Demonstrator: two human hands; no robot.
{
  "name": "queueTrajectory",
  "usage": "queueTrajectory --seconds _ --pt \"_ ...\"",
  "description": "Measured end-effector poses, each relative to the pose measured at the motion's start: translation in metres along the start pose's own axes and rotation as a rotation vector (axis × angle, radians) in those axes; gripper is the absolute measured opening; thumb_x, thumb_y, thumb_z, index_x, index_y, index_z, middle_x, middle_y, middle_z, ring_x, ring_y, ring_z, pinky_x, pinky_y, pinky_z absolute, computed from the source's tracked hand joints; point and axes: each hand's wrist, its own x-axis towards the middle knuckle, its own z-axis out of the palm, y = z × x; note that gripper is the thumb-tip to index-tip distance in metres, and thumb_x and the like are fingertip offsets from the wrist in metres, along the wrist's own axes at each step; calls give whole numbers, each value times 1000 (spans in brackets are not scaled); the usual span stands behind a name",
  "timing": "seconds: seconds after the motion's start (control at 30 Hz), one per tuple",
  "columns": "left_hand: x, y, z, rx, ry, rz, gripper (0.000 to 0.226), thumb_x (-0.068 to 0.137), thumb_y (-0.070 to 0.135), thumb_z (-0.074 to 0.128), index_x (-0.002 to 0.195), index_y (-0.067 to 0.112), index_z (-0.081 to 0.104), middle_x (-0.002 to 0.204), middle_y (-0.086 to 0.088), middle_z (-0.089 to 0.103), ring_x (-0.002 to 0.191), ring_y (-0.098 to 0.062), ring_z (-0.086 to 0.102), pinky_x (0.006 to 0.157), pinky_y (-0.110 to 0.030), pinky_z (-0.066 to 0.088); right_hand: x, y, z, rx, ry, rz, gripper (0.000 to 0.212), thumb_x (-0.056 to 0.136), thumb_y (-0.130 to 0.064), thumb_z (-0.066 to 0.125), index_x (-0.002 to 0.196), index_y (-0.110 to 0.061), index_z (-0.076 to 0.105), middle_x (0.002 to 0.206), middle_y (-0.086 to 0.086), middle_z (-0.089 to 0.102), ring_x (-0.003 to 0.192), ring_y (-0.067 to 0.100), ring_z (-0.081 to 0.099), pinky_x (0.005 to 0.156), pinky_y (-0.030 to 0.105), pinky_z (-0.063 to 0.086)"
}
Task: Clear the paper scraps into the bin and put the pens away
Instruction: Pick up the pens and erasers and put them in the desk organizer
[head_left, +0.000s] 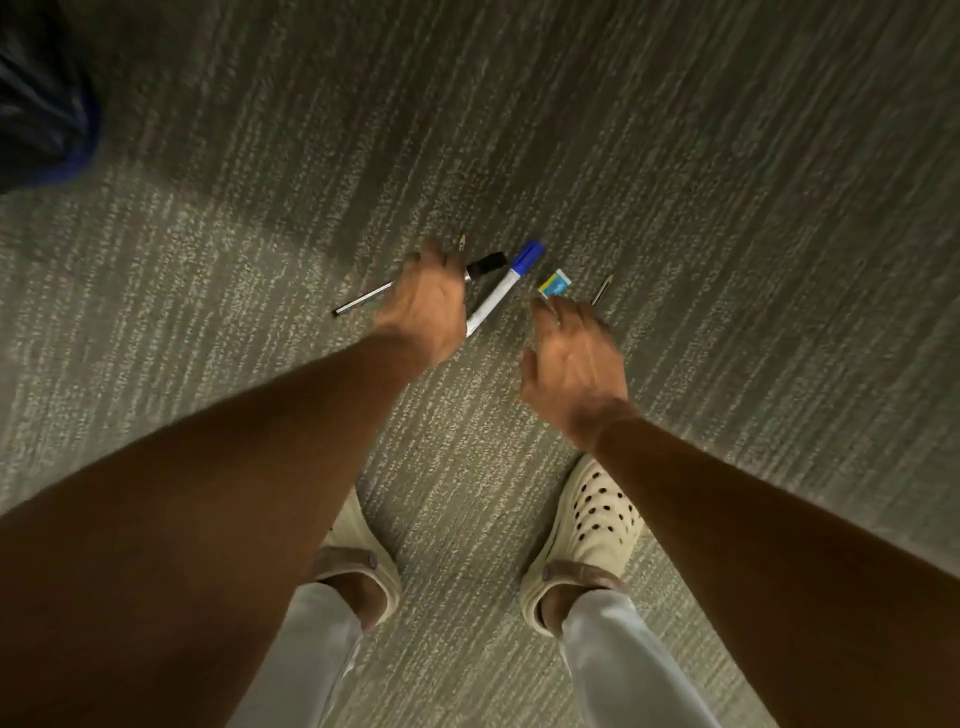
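Observation:
I look down at a grey carpet. My left hand (426, 304) is curled over a black-capped marker (487, 264) and a thin pen (363, 300), which stick out on either side of it. A pencil tip (462, 241) shows just beyond its fingers. A blue-capped white marker (506, 285) lies on the carpet between my hands. My right hand (574, 358) hovers open, fingertips close to a small blue and yellow eraser (555, 283). Another pencil (602, 289) lies just right of the eraser. No paper scraps are in view.
A dark bin with a black liner and blue rim (47, 114) stands at the far left, blurred. My feet in cream clogs (592, 525) stand just below the hands. Carpet (727, 208) spreads all round.

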Motion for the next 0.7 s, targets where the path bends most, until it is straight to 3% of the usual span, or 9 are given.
queueTrajectory --seconds 0.17,0.3,0.4,0.57,0.7 --pt "25 37 26 17 51 26 37 81 9 60 115 4 46 117 -21 48 99 -38 52 81 -47 45 -8 18 7 34 24 48 57 81 -17 62 134 -3 45 125 18 57 114 29 52 93 42 46" --pt "36 43 45 40 6 38 50 89 31 62 123 1 41 121 -22 47 110 -38 47 96 -47 42 -10 36 16 61 76 75 47 82 -15 63 127 -4 51 118 15 60 107 24 55 87 36 48" --pt "42 40 54 35 -21 47 56 87 33 66 124 2 38 119 -19 48 110 -35 47 100 -46 40 -4 50 24 87 88 133 37 86 -13 59 122 -5 54 112 13 62 101 22 56 83 31 47" --pt "32 45 49 21 -39 92 40 88 11 59 122 1 40 121 -20 49 109 -35 49 89 -45 46 6 57 20 172 111 215 41 82 -10 62 122 -3 54 116 16 60 108 27 54 91 34 44" --pt "17 47 34 -67 -53 -21 37 94 22 52 122 1 42 116 -21 53 103 -35 54 85 -41 44 3 56 8 164 123 191 39 84 -9 59 121 -3 54 115 17 60 105 28 55 89 34 45"
